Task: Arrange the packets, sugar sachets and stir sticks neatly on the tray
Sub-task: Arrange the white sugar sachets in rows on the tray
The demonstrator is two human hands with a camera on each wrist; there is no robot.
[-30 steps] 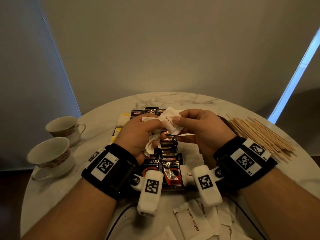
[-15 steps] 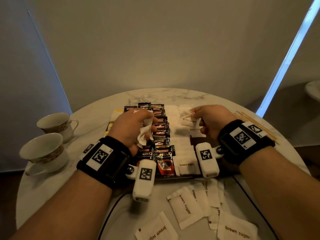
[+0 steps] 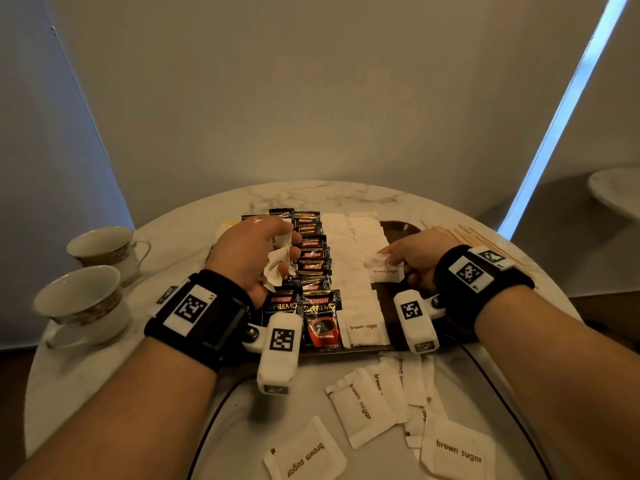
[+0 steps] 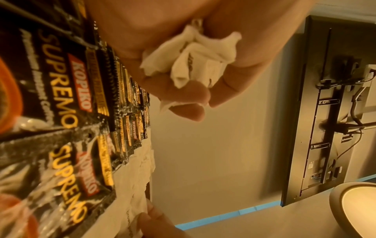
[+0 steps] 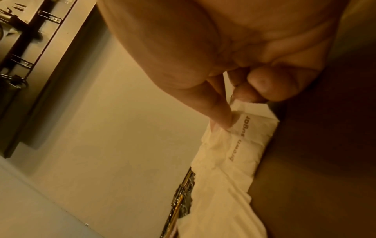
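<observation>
"brown sugar" sachet (image 3: 385, 270) beside "KOPIKO SUPREMO" packets (image 3: 313, 268)

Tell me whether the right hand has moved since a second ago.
Yes. The right hand has dropped from mid-air beside the left hand, going right and down to the tray, where it lays a sugar sachet.

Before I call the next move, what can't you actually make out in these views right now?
- Count of sachets bunched in the left hand: crumpled, fingers cover them, head and left wrist views.
- Stir sticks: mostly behind the right hand, head view.
- Yellow packets at tray's left: hidden by the left hand.
</observation>
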